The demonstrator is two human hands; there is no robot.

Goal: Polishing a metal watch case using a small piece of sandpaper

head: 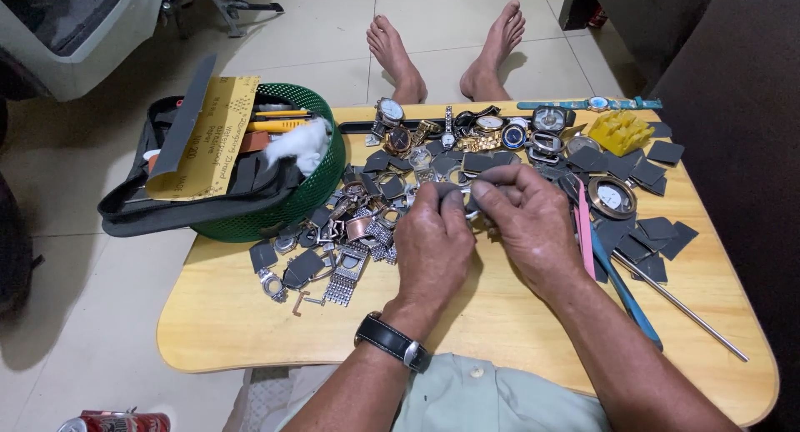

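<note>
Left hand (433, 240) and right hand (521, 219) pinch small metal part (472, 200) together – fingers closed on it – above wooden table (467, 315)

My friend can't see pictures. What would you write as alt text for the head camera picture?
Two bare hands, left hand and right hand, pinch a small dark square piece together over a wooden table heaped with watches, metal watch bands and dark square pieces. A green basket of tools sits at the left, and bare feet show beyond the table.
</note>
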